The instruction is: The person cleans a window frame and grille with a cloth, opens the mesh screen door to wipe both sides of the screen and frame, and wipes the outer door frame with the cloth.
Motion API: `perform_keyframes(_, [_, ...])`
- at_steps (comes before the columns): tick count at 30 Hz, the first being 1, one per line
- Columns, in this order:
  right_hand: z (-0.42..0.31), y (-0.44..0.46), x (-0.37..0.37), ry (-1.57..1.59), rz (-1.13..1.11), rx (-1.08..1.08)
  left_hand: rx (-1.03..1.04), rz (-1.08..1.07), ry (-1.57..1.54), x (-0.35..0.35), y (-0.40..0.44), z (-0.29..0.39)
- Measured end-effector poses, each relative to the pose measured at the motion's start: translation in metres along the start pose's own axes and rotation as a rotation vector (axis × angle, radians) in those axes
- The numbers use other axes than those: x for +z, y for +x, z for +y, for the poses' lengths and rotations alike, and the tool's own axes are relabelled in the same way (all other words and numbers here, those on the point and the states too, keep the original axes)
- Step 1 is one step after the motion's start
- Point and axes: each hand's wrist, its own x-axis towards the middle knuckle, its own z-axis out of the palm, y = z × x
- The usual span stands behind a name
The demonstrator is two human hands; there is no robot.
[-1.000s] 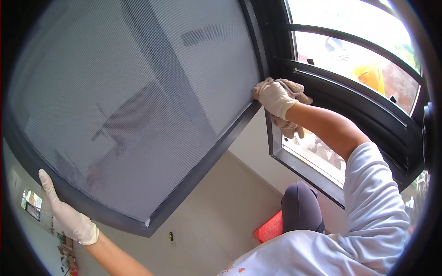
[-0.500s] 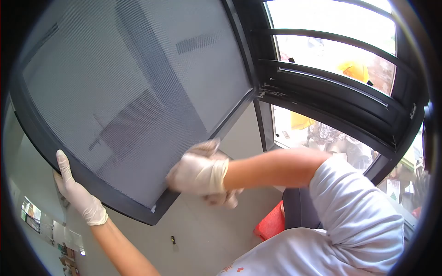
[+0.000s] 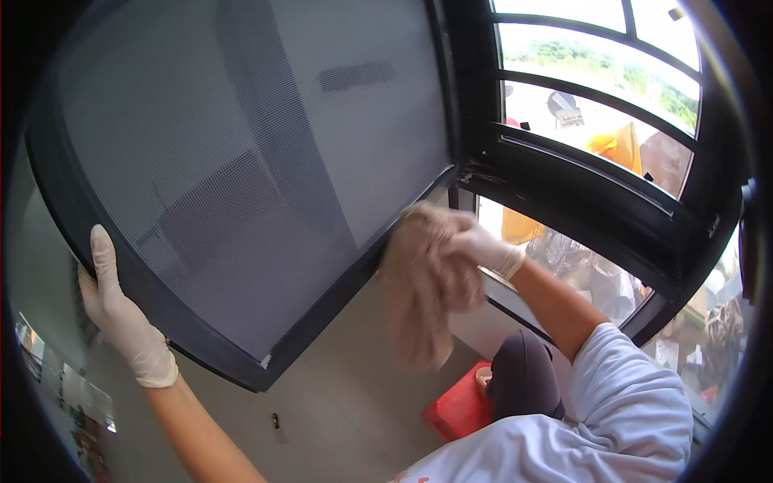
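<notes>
While my left hand [image 3: 125, 322] holds the dark frame [image 3: 320, 318] by its side, my right hand [image 3: 483, 244] clutches a cloth [image 3: 427, 282] near the bottom edge. From afar, the cloth looks soft and light; I'd grip the stiff frame, not the thin mesh [image 3: 217, 266].

Cloth [image 3: 423, 278] blurred, partly hiding right hand [image 3: 481, 244]; mesh screen [image 3: 181, 137] cut off at top

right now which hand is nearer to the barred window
Right. The right hand, with the brown cloth, is in front of the lower part of the barred window; the left hand is farther off, gripping the mesh screen frame on the side away from the window.
</notes>
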Motion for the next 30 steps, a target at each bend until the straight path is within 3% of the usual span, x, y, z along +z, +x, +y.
perform_keyframes(3, [-0.012,0.014,-0.025,-0.384,0.256,-0.013,0.038,0.019,0.086,0.000,0.002,-0.006])
perform_keyframes(6, [0.018,0.035,-0.041,-0.981,0.191,-0.192,0.020,0.011,0.073,-0.003,0.013,-0.021])
perform_keyframes(7, [0.031,0.042,-0.043,-1.023,0.149,-0.254,0.007,0.003,0.047,-0.005,0.015,-0.025])
perform_keyframes(8, [0.010,0.040,-0.030,-1.084,0.083,-0.007,-0.003,-0.003,0.021,-0.008,0.018,-0.030])
perform_keyframes(10, [0.035,0.052,-0.049,-1.110,0.106,-0.201,0.006,0.031,0.062,-0.008,0.021,-0.037])
perform_keyframes(13, [0.036,0.066,-0.073,-1.223,0.154,-0.243,-0.028,0.065,0.133,-0.011,0.021,-0.044])
perform_keyframes(14, [0.026,0.066,-0.081,-1.239,0.164,-0.103,-0.004,0.057,0.152,-0.013,0.022,-0.047])
perform_keyframes(17, [0.038,0.077,-0.122,-1.330,0.339,-0.050,0.033,0.034,0.143,-0.019,0.027,-0.054])
perform_keyframes(19, [0.037,0.084,-0.125,-1.380,0.332,-0.126,0.035,0.079,0.187,-0.017,0.026,-0.052])
perform_keyframes(20, [0.023,0.081,-0.115,-1.345,0.246,0.027,0.027,0.096,0.209,-0.015,0.023,-0.050])
perform_keyframes(21, [0.027,0.077,-0.109,-1.387,0.168,0.005,0.009,0.101,0.190,-0.014,0.023,-0.051])
perform_keyframes(22, [0.031,0.074,-0.104,-1.431,0.092,-0.025,-0.005,0.112,0.166,-0.014,0.024,-0.052])
perform_keyframes(23, [0.035,0.069,-0.101,-1.490,0.068,-0.214,-0.020,0.121,0.147,-0.015,0.025,-0.053])
perform_keyframes(27, [0.027,0.081,-0.120,-1.578,0.105,0.076,-0.003,0.105,0.173,-0.018,0.025,-0.057])
perform_keyframes(30, [0.033,0.073,-0.117,-1.507,0.243,-0.269,-0.036,0.137,0.129,-0.017,0.025,-0.054])
